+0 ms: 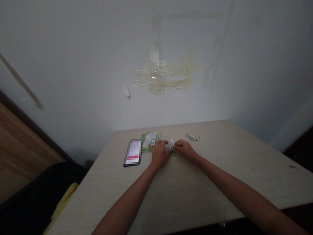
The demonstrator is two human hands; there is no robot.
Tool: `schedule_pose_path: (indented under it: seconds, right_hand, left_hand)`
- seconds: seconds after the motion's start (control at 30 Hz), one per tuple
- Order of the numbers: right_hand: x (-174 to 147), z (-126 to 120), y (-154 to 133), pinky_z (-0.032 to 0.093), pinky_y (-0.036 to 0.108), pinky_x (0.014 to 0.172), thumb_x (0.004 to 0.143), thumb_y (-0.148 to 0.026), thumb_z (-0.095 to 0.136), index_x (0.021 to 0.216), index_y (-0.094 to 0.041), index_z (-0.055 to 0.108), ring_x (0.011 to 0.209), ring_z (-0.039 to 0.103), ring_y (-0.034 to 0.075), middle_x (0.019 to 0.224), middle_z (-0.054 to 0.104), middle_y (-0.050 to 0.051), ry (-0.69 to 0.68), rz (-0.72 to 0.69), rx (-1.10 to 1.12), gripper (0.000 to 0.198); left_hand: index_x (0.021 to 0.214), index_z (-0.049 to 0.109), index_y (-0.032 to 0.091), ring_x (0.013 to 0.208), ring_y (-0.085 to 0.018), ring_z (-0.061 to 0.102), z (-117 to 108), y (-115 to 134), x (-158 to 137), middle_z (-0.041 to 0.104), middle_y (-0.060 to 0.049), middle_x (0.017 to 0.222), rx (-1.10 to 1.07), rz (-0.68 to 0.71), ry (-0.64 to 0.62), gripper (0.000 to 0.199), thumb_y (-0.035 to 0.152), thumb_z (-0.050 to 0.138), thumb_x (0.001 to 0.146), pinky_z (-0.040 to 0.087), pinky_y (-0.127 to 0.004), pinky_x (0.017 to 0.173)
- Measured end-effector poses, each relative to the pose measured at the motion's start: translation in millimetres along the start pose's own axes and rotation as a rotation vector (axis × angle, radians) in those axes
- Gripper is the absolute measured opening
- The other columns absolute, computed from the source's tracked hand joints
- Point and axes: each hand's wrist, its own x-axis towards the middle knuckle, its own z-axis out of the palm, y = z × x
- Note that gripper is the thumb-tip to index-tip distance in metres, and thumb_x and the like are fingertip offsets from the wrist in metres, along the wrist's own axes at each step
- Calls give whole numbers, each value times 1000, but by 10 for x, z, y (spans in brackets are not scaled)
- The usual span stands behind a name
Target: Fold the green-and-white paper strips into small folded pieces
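Near the middle of the table, my left hand [160, 152] has its fingertips closed on a small white and green piece of wrapper [172, 142]. My right hand [185, 149] pinches the same piece from the other side. The hands partly cover it, so its full shape is hidden. Just left of my left hand lie some flat green and white packets [151, 138], one overlapping another; the thumb is close to their edge. Beyond my right hand rests a narrow, crumpled green and white strip [192, 137].
A phone [133, 152] with a blurred-out screen lies on the pale wooden table [117, 186] at the left. The table's back edge meets a wall [102, 65] with old tape [163, 76] stuck on it. Dark and yellow cloth [65, 195] is beside the table's left edge.
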Motion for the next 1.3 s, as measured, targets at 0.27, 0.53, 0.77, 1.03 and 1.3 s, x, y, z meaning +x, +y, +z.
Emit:
schedule_pose_path:
  seconds: [0.27,0.53,0.77,1.03,1.3]
  right_hand:
    - [-58,64,20,48,34,82,84,-34,65,82,-20,76,85,65,20,86,72,7,54,15,41,18]
    - [-91,42,15,47,34,86,87,-38,62,84,-21,75,88,64,20,88,72,5,25,-37,69,22]
    - [-93,47,30,47,34,85,88,-38,61,82,-22,75,87,64,20,86,72,4,41,-57,74,22]
    - [-99,45,32,47,35,85,87,-35,63,83,-22,75,87,64,19,87,72,5,43,-73,69,18]
    - [-106,67,70,47,33,85,85,-32,66,86,-21,75,88,64,19,88,72,5,56,-60,60,14]
  left_hand:
    - [104,61,29,131,-24,43,-29,20,-19,65,-2,121,-22,23,-3,19,34,62,86,-1,-70,112]
    - [107,66,32,129,-25,46,-31,-14,-19,65,-2,123,-90,19,-27,21,36,61,86,-3,-69,113]
    - [107,66,33,129,-26,46,-62,-2,-17,65,-2,125,-97,-7,-57,26,44,63,84,-2,-68,113]
    - [106,66,32,127,-25,48,-45,-23,-5,66,-1,122,-114,6,-56,26,46,64,83,-3,-70,111]
    - [106,66,32,126,-26,50,-57,-13,-6,66,-2,122,-111,-11,-47,26,41,66,82,-1,-70,111]
